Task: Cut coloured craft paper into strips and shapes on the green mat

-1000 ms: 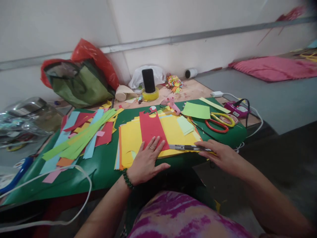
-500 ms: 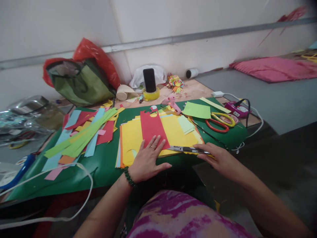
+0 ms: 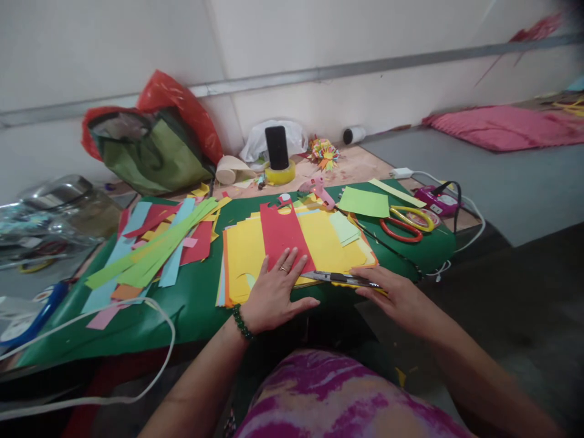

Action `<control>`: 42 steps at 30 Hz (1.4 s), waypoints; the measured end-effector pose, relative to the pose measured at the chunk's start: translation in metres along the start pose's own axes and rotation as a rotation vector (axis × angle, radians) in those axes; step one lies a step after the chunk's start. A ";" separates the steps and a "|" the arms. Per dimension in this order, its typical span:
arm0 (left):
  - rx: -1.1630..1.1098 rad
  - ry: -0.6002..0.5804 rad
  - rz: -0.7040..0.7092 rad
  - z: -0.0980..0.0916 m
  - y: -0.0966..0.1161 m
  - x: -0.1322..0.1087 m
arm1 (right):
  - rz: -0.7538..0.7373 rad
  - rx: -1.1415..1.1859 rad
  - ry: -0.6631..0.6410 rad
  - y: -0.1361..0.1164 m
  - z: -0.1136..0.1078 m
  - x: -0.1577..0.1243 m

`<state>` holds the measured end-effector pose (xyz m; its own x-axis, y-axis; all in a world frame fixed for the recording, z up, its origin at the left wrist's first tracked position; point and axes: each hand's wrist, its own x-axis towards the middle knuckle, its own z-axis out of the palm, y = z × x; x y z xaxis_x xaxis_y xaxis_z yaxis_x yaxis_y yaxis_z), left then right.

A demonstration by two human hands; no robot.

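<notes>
My left hand (image 3: 278,295) lies flat with fingers spread on the lower end of a red paper strip (image 3: 285,231). That strip, with round cut-outs at its top end, rests on a stack of yellow paper (image 3: 241,243) with other colours showing at its edges. At the stack's near right side, my right hand (image 3: 392,295) is closed around a utility knife (image 3: 340,278). Its tip points left and reaches the red strip's lower right corner, close to my left fingers. Something yellow shows under the knife; I cannot tell what it is.
Coloured paper strips (image 3: 155,249) cover the left of the green mat (image 3: 191,304). Right of the stack are scissors (image 3: 401,231), a light green sheet (image 3: 364,202) and a pink glue gun (image 3: 318,190). A phone (image 3: 276,148) stands behind. A white cable (image 3: 171,340) loops at front left.
The knife and my right hand have shifted slightly left, its tip now further under the red strip's lower corner. My left hand stays pressed on the strip. The view has moved a little.
</notes>
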<state>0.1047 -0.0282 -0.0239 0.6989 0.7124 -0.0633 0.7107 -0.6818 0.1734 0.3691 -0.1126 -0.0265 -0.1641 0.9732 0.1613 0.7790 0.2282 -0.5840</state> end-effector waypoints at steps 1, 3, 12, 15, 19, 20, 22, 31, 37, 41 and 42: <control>-0.002 0.004 0.004 0.000 0.000 0.000 | -0.006 -0.003 0.003 -0.001 0.001 0.000; -0.011 0.003 0.015 -0.001 0.001 0.001 | -0.005 -0.011 0.013 -0.003 0.005 0.001; -0.047 -0.046 0.022 -0.017 -0.007 -0.015 | 0.027 -0.027 0.032 -0.004 0.014 0.001; -0.046 -0.063 0.009 -0.017 -0.019 -0.031 | 0.028 -0.027 0.026 -0.004 0.014 0.000; -0.023 -0.043 0.010 -0.009 -0.026 -0.040 | 0.032 -0.023 0.012 -0.007 0.014 0.000; -0.019 -0.030 0.011 -0.007 -0.025 -0.040 | 0.031 -0.025 0.008 -0.008 0.015 0.000; -0.021 -0.015 0.011 -0.004 -0.024 -0.039 | 0.032 -0.034 0.004 -0.010 0.015 0.000; -0.038 -0.030 -0.010 -0.005 -0.023 -0.039 | 0.017 -0.053 -0.022 -0.023 0.023 0.005; -0.048 -0.005 -0.008 -0.001 -0.023 -0.038 | 0.022 -0.061 -0.019 -0.027 0.031 0.007; -0.114 -0.043 -0.003 -0.009 -0.025 -0.039 | 0.023 -0.061 -0.033 -0.027 0.031 0.005; -0.141 -0.065 -0.004 -0.012 -0.027 -0.040 | 0.021 -0.059 -0.040 -0.026 0.030 0.005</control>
<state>0.0567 -0.0363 -0.0137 0.7033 0.6995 -0.1266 0.6980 -0.6458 0.3095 0.3295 -0.1127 -0.0342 -0.1702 0.9785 0.1166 0.8166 0.2063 -0.5391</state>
